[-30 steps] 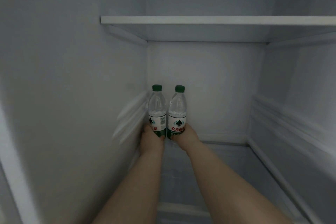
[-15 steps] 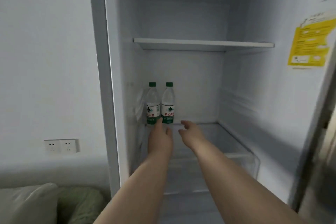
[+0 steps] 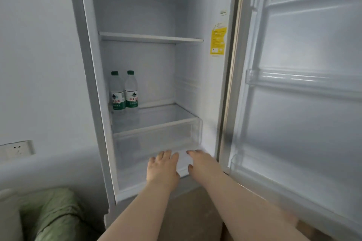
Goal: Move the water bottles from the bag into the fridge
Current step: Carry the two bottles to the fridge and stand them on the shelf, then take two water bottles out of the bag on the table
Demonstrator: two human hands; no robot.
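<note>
Two clear water bottles with green caps and green-and-white labels stand upright side by side at the back left of the fridge's lower glass shelf (image 3: 156, 121): the left bottle (image 3: 116, 92) and the right bottle (image 3: 131, 90). My left hand (image 3: 163, 166) and my right hand (image 3: 202, 164) are stretched out in front of the clear drawer (image 3: 156, 139), well below the bottles. Both hold nothing and their fingers are straight. The bag is out of view.
The fridge door (image 3: 305, 103) stands open on the right, with rails across its racks. An upper shelf (image 3: 150, 38) holds nothing. A yellow sticker (image 3: 218, 41) is on the right inner wall. A green cushion (image 3: 51, 215) and a wall socket (image 3: 16, 149) are at the left.
Both hands let go of the two bottles on the shelf and drew back out and down to the front of the drawer. The view pulled away from the fridge interior.
</note>
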